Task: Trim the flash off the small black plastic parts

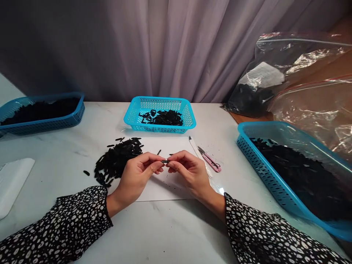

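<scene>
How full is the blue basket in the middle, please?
Partly full: black pieces are heaped toward the right of the middle basket and scattered thinly at its left.

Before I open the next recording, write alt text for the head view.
A person's hands pinch a small black piece above a white sheet. A black pile lies left, pink snips right; blue baskets holding black material stand left, behind and right.
</scene>
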Tool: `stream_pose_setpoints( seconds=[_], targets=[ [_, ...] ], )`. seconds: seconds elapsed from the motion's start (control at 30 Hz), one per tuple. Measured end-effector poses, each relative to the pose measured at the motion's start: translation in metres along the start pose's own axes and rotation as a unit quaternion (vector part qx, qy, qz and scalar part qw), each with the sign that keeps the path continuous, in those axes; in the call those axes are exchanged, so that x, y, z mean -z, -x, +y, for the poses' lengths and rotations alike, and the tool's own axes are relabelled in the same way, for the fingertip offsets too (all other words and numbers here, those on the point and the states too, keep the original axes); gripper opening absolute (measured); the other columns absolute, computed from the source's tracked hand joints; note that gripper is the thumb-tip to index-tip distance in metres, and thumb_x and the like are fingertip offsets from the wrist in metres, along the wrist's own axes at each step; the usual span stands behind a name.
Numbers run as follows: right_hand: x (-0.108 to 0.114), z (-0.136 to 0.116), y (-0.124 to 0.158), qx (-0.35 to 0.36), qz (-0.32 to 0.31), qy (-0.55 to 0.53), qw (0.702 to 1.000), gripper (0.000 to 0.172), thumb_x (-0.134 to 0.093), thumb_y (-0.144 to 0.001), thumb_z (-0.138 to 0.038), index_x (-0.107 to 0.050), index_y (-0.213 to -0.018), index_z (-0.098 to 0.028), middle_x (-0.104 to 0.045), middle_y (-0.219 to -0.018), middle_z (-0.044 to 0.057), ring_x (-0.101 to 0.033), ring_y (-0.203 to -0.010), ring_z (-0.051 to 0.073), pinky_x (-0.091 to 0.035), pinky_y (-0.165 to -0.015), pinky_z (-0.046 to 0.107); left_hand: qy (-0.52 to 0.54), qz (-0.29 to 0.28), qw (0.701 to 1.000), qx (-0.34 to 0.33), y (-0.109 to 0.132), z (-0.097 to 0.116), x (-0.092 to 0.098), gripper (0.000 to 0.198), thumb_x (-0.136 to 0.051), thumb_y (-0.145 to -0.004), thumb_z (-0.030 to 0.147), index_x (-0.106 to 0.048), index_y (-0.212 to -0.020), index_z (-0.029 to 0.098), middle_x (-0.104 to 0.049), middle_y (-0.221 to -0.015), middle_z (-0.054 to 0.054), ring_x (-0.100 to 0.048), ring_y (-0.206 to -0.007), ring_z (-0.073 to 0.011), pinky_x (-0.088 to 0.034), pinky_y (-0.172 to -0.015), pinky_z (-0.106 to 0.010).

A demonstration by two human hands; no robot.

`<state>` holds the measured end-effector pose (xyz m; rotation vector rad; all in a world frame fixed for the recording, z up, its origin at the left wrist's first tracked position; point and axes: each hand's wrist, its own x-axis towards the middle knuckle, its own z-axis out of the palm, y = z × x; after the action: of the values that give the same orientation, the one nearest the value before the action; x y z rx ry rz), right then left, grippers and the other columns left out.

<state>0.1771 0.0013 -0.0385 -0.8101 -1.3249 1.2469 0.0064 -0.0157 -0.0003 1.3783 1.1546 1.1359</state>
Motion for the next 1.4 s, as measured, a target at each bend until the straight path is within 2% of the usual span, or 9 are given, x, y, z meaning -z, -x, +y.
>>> stream_pose_setpoints(
  seconds=[0.17,0.27,0.4,0.57,0.73,0.93,1.03,1.2,1.4],
  targets=[
    [0.001,0.0,0.003,0.048,0.031,0.044,0.997,0.004,-0.072,-0.083,-0.024,-0.07,-0.081,-0.022,-0.069,-0.075,0.001,-0.062,-0.064,0.014,-0.053,-0.058,0.028,0.018,-0.01,1.0,-0.003,0.005,0.001,-0.002,0.01,-0.068,-0.084,0.025,-0.075,-0.087,0.018,-0.073,-0.075,-0.002,-0.068,-0.069,-0.0135,-0.055,-0.065,-0.024],
    [0.002,-0.001,0.004,0.037,0.036,0.049,0.997,0.01,-0.073,-0.082,-0.027,-0.067,-0.077,-0.021,-0.067,-0.071,0.0,-0.059,-0.059,0.013,-0.051,-0.054,0.027,0.03,-0.01,0.999,0.005,0.007,0.001,-0.003,0.009,-0.068,-0.084,0.026,-0.071,-0.083,0.018,-0.072,-0.074,-0.002,-0.068,-0.07,-0.0139,-0.056,-0.066,-0.025],
    [0.002,-0.003,0.003,0.016,0.032,0.033,0.999,0.015,-0.062,-0.091,-0.031,-0.062,-0.079,-0.021,-0.062,-0.065,-0.002,-0.055,-0.051,0.011,-0.048,-0.048,0.025,0.044,0.014,0.999,0.017,0.005,-0.001,-0.003,0.012,-0.065,-0.086,0.027,-0.066,-0.078,0.018,-0.073,-0.075,-0.002,-0.068,-0.069,-0.0134,-0.056,-0.066,-0.025],
    [0.003,-0.005,0.002,0.063,0.083,0.054,0.993,0.004,-0.058,-0.092,-0.022,-0.062,-0.094,-0.023,-0.062,-0.088,0.002,-0.059,-0.062,0.012,-0.049,-0.05,0.026,0.027,0.032,0.999,0.002,0.001,-0.007,-0.001,0.012,-0.065,-0.087,0.027,-0.066,-0.079,0.019,-0.072,-0.074,-0.001,-0.067,-0.069,-0.0132,-0.055,-0.065,-0.025],
    [0.003,-0.006,0.007,0.089,0.014,0.075,0.993,0.005,-0.058,-0.094,-0.02,-0.062,-0.096,-0.024,-0.063,-0.087,0.002,-0.063,-0.071,0.014,-0.052,-0.057,0.028,0.038,0.031,0.999,0.013,0.0,-0.01,0.0,0.013,-0.065,-0.087,0.029,-0.065,-0.08,0.018,-0.071,-0.075,-0.001,-0.067,-0.069,-0.0132,-0.055,-0.066,-0.025],
    [0.0,-0.01,0.006,0.161,-0.043,0.173,0.971,0.009,-0.068,-0.088,-0.019,-0.066,-0.095,-0.023,-0.066,-0.082,0.002,-0.061,-0.067,0.015,-0.053,-0.059,0.031,0.047,0.015,0.999,0.019,0.001,-0.011,-0.001,0.016,-0.063,-0.089,0.029,-0.064,-0.078,0.018,-0.068,-0.076,-0.001,-0.064,-0.07,-0.0124,-0.053,-0.068,-0.025],
    [0.001,-0.008,0.003,0.145,-0.053,0.174,0.973,0.008,-0.065,-0.09,-0.02,-0.069,-0.095,-0.023,-0.071,-0.082,0.003,-0.066,-0.07,0.017,-0.056,-0.062,0.033,0.045,0.009,0.999,0.028,0.001,-0.01,-0.001,0.015,-0.064,-0.087,0.029,-0.064,-0.077,0.018,-0.067,-0.073,-0.001,-0.063,-0.068,-0.0129,-0.053,-0.066,-0.025],
    [0.004,0.001,0.002,0.062,-0.014,0.109,0.992,0.005,-0.068,-0.088,-0.024,-0.07,-0.091,-0.021,-0.073,-0.081,0.003,-0.069,-0.065,0.017,-0.058,-0.061,0.034,0.032,0.001,0.999,0.035,0.002,-0.006,-0.002,0.014,-0.065,-0.085,0.03,-0.064,-0.077,0.018,-0.069,-0.075,-0.002,-0.064,-0.067,-0.0134,-0.054,-0.065,-0.026],
    [0.004,0.002,0.002,0.071,-0.008,0.092,0.993,0.002,-0.07,-0.087,-0.023,-0.07,-0.088,-0.022,-0.072,-0.078,0.002,-0.068,-0.065,0.016,-0.058,-0.06,0.031,0.012,-0.001,1.0,0.016,0.002,-0.004,-0.003,0.013,-0.063,-0.085,0.028,-0.063,-0.078,0.018,-0.067,-0.073,-0.001,-0.064,-0.066,-0.0125,-0.054,-0.063,-0.025]
  ],
)
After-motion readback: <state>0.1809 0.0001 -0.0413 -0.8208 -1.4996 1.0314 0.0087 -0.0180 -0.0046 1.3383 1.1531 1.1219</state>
